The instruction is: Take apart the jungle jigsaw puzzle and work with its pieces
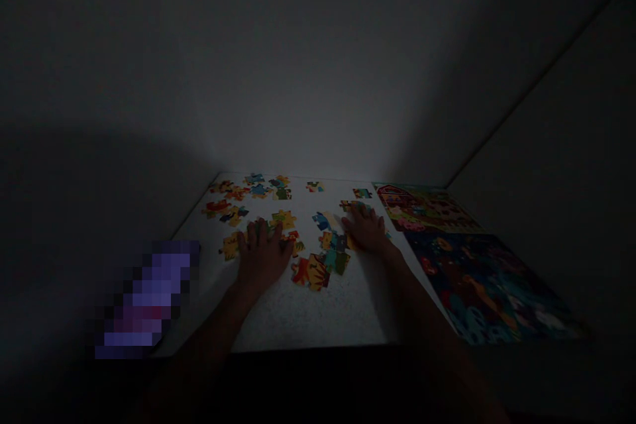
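Several colourful jigsaw pieces lie scattered over a white table in dim light. My left hand lies flat on the table with its fingers stretched out, touching yellow pieces near the middle. My right hand also rests flat and spread, its fingers over pieces by a blue and yellow cluster. A joined red, yellow and green group sits between the two hands. Neither hand grips a piece.
Two printed puzzle pictures lie at the right: a farm scene at the back and a dark blue one nearer me. A blurred purple object sits at the table's left edge. Walls close in behind and at the right.
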Demonstrator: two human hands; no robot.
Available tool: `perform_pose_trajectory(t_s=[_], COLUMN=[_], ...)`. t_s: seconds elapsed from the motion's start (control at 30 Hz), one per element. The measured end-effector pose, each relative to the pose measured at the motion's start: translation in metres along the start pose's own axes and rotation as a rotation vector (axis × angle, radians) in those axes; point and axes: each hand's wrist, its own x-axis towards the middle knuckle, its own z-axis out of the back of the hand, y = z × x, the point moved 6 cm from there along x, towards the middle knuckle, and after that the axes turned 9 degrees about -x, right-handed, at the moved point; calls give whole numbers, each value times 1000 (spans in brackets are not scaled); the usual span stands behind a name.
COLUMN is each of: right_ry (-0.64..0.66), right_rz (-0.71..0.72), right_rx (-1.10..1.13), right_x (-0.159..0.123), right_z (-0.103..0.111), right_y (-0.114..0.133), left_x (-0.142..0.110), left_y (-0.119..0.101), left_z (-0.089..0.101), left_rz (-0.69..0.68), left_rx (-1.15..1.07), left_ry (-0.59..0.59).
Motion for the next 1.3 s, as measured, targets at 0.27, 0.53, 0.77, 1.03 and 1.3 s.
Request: perform_pose_trajectory(t_s=[0.27, 0.53, 0.77, 1.03, 1.3], right_ry=[11, 50, 70, 71, -67], right_rz=[-1, 147, 267, 43, -120], right_rx=[-53, -53, -78, -113, 25], right_x=[-103, -116, -100, -31, 16], right_z=[-3, 0, 8, 4, 11], right_y=[35, 50, 51, 32, 21], left_x=[13, 78, 91, 21, -31], left_y=[-44, -86, -78, -53, -33], left_z=[-6, -25, -24, -6, 2], left_rz=[-192, -257, -287, -486, -433], left_rx=[-68, -174, -196, -184, -222], left_ry=[58, 224, 205, 113, 36])
